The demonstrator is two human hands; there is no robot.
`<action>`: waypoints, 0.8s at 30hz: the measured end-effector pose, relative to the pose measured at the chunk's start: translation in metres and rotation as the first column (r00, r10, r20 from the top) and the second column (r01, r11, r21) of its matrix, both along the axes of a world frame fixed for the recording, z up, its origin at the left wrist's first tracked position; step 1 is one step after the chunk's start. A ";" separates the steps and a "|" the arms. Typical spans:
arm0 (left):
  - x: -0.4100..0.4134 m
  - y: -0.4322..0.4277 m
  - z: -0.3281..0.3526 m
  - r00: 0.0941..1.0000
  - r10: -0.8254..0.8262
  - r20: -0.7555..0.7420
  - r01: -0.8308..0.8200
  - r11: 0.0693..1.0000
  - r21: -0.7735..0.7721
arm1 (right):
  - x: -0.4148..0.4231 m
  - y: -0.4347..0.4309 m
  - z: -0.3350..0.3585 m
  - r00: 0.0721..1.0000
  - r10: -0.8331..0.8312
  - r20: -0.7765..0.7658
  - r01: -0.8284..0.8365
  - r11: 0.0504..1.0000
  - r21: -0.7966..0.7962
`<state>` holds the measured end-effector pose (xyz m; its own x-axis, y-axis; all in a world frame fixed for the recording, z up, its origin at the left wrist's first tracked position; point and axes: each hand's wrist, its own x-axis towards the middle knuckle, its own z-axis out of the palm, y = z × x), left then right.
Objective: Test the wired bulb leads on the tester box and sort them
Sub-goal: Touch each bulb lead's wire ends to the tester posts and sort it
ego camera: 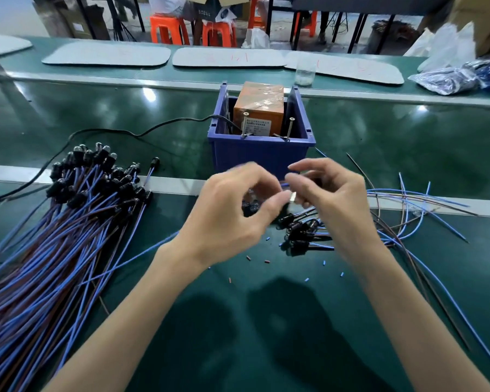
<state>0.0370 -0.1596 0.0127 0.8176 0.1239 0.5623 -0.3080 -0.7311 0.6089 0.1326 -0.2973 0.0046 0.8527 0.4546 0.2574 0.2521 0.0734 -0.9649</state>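
The tester, an orange box (259, 108) with two upright screws, sits in a blue bin (262, 152) straight ahead. A large bundle of bulb leads (68, 222) with blue and brown wires lies at the left. A smaller pile of leads (303, 232) lies under my hands, its wires trailing right. My left hand (232, 213) and my right hand (331, 193) meet in front of the bin, fingers curled, pinching a lead between them. Motion blur hides the exact grip; a blue wire (285, 184) shows between the fingertips.
A black cable (125, 132) runs from the bin leftward across the green belt. Loose blue and brown wires (425, 205) spread at the right. Small cut insulation bits (266, 261) dot the surface. Grey mats, a clear cup (304, 70) and plastic bags lie beyond.
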 end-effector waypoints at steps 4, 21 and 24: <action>0.007 -0.012 0.007 0.841 -0.217 -0.496 -0.146 0.791 -0.594 | 0.000 -0.003 0.010 0.937 0.203 -0.284 -0.051 0.884 0.464; 0.011 0.028 0.045 0.952 0.218 0.214 0.293 -0.462 -0.837 | 0.086 -0.081 -0.033 0.750 -0.487 0.449 0.660 0.503 -0.558; 0.016 0.023 0.050 0.949 0.233 0.214 0.300 -0.449 -0.842 | 0.099 -0.113 -0.058 0.705 -0.581 0.406 0.634 0.260 -0.728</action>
<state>0.0527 -0.1369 0.0631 0.7568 0.6196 -0.2084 -0.5721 0.7820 0.2475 0.2317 -0.4106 -0.0534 0.9713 -0.1785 0.1573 -0.0819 -0.8715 -0.4834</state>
